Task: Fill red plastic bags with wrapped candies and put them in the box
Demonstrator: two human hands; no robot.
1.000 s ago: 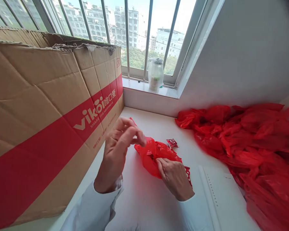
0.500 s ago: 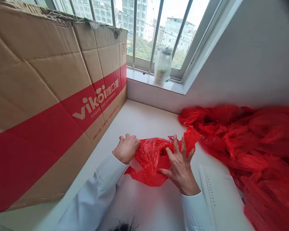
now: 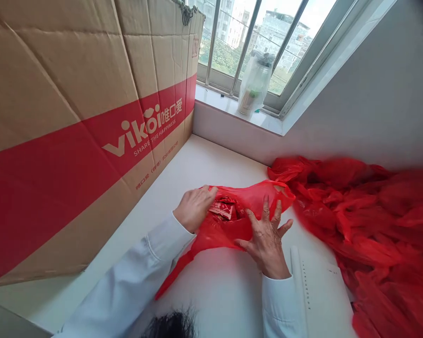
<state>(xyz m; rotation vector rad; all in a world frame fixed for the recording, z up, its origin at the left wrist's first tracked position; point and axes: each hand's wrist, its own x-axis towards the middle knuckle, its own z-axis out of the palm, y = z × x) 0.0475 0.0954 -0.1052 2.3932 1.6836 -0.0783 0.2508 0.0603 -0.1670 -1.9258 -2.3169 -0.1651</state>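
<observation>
Red plastic bag [image 3: 239, 220]: thin, crinkled and half see-through, lying on the white tabletop [image 3: 211, 164] between the two hands, its mouth being stretched open sideways. One loose end is trailing down toward the near edge of the table, passing under the left sleeve.

Contents of bag: small red sachets [image 3: 223, 208] with white print, showing through the opening near the left side; their number is hard to make out.

Left hand [image 3: 193, 208]: curled closed, pinching the bag's left rim between thumb and fingers.

Right hand [image 3: 266, 234]: fingers spread wide, pressing flat on the bag's right half, palm down; whether any film is being gripped beneath it cannot be told.

Pile of red bags [image 3: 366, 216]: heaped along the wall to the right, just beside the held bag, running out of view at the right edge.

Cardboard box [image 3: 74, 117]: large, with a red printed band, standing on the left; its top is cut off, so its contents are hidden.

White flat device [image 3: 320, 295]: lying by the right wrist, partly cut off below.

Clear wrapped jar [image 3: 254, 84]: sitting on the windowsill [image 3: 225, 105], contents indistinct.
</observation>
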